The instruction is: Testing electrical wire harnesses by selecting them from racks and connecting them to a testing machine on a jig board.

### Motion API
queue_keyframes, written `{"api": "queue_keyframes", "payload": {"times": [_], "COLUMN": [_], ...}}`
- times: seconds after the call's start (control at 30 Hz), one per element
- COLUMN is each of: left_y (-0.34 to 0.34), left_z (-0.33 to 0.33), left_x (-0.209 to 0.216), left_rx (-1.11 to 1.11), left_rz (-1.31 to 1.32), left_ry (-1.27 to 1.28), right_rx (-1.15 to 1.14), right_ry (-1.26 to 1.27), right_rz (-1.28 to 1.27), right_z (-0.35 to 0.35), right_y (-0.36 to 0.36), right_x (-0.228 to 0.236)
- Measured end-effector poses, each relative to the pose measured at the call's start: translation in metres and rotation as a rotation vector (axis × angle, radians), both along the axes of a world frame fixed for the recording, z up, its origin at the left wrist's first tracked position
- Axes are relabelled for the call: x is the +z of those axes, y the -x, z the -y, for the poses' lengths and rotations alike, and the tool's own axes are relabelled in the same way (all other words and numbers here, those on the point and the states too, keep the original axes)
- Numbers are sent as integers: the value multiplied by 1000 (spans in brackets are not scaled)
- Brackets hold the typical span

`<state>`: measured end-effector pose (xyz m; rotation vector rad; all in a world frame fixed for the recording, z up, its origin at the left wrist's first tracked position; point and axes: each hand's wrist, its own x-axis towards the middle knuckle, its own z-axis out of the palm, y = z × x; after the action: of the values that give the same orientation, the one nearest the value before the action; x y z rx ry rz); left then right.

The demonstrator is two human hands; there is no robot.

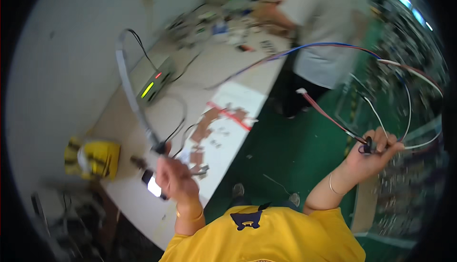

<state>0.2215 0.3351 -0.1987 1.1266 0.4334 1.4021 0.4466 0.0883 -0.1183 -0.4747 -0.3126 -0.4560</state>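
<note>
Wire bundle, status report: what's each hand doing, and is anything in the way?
Left hand raised, grip shut on grey ribbon cable. Right hand grip shut on wire bundle, loops hanging free over green floor. Co-worker stands beyond at bench, apart from wires.

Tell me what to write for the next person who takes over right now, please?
Left hand: raised over the workbench, closed on the end of a flat grey ribbon cable that arcs up toward the wall.
Right hand: out over the green floor, closed on a bundle of thin coloured wires that loop wide; one red-and-white lead hangs free with a small white plug.
On the bench: a grey box with lit indicators, brown pieces on a white sheet, a yellow object.
Done or left: both cables are in hand; nothing shows them connected.
</note>
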Motion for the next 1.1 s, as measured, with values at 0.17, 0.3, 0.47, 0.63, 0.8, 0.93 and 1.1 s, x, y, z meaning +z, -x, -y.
{"api": "queue_keyframes", "payload": {"times": [0.17, 0.3, 0.47, 0.63, 0.8, 0.93, 1.1], "left_y": [-25, -90, -170, -263, -376, -485, -629], "left_z": [141, 279, 434, 568, 693, 770, 900], "left_x": [62, 74, 100, 116, 137, 142, 188], "left_rx": [-281, -863, -1378, -1832, -2083, -1904, -2308], "left_rz": [15, -14, -472, -565, -302, 96, 1030], "left_ry": [-184, -257, -400, -491, -383, -249, 132], "right_rx": [-85, -266, -672, -385, -490, -415, -839], "right_ry": [-162, 168, 856, 1197, 1188, 1281, 1047], "right_rz": [0, 254, 216, -70, -279, -643, -864], "right_z": [173, 343, 506, 613, 718, 796, 949], "right_y": [42, 60, 45, 17, 0, -27, -6], "right_x": [-13, -36, -27, -53, -106, -151, -125]}}
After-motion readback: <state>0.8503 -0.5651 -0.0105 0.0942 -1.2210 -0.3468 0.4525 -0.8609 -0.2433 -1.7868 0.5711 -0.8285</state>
